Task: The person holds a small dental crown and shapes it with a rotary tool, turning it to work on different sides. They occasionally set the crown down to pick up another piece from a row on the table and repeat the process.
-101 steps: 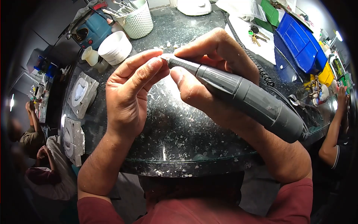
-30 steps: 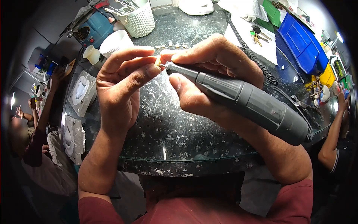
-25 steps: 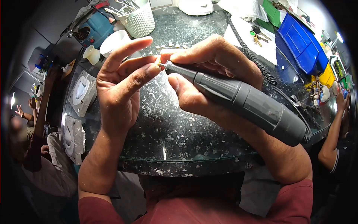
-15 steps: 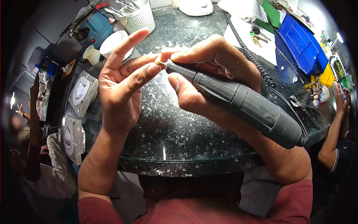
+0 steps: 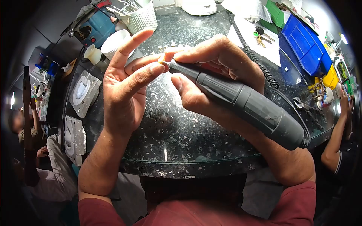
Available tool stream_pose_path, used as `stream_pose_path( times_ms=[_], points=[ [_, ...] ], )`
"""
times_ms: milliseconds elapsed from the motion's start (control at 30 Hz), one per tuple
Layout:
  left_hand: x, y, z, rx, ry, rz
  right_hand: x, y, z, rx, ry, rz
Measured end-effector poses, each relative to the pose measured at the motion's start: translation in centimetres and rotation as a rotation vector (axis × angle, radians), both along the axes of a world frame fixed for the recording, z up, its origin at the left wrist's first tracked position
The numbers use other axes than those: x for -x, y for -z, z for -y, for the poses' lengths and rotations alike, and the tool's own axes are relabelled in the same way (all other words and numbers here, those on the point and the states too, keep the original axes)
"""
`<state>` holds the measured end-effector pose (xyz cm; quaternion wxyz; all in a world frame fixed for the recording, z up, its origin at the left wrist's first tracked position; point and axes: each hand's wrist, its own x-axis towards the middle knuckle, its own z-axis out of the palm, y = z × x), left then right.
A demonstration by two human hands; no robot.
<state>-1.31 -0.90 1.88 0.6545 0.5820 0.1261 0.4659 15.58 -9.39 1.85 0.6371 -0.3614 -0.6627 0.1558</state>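
Note:
My left hand pinches a tiny yellowish-white piece between thumb and fingertip, its index finger raised. Most of the piece is hidden by the fingers. In my right hand is a dark grey rotary handpiece, its narrow nose pointing left and its body slanting down to the right. The thin tip of the handpiece meets or nearly meets the small piece; exact contact cannot be made out. A coiled black cable runs behind the right hand to the handpiece's rear end.
Two plaster moulds lie at the left. Behind them are a white cup, a blue machine and a basket of tools. Keys rest on paper; blue bins stand right. People are at both sides.
My left hand has shifted very slightly to the right, with the small piece still pinched. The handpiece has hardly moved. At the far left, a person's arm and head have changed position.

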Motion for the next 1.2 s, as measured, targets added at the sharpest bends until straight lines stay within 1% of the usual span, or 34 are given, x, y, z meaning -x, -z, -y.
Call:
stream_pose_path(
  times_ms=[100,333,433,567,633,667,733,867,933,1000,1200],
  points=[
    [-0.05,0.03,-0.02,0.003,-0.009,0.002,0.01,0.45,-0.43,-0.046,-0.001,0.016],
    [-0.08,0.01,0.06,0.021,0.007,0.005,-0.14,0.22,-0.04,-0.001,-0.011,-0.003],
    [-0.03,0.19,-0.18,0.04,0.021,0.002,-0.09,0.34,-0.33,-0.032,0.022,0.053],
    [-0.02,0.1,0.02,0.088,0.043,-0.015,-0.16,0.11,0.08,-0.023,-0.011,-0.006],
    [-0.05,0.17,0.16,0.269,0.144,0.083,-0.18,0.11,0.06,-0.009,-0.016,-0.013],
    [-0.11,0.21,0.24,0.271,0.144,0.083,-0.19,0.26,-0.16,-0.026,-0.01,-0.002],
    [-0.27,0.29,0.38,0.394,0.128,0.054,-0.2,0.39,-0.29,-0.042,-0.003,0.009],
    [-0.22,0.36,0.32,0.399,0.123,0.047,-0.13,0.22,-0.2,-0.035,0.017,0.027],
    [-0.21,0.34,0.32,0.343,0.146,0.075,0.07,0.25,-0.28,-0.026,0.022,0.029],
    [-0.29,0.2,0.38,0.315,0.124,0.06,0.5,0.5,-0.66,-0.076,0.1,-0.058],
    [-0.15,-0.12,0.15,0.153,0.066,0.013,0.47,0.53,-0.74,-0.073,0.073,-0.074]
  ],
)
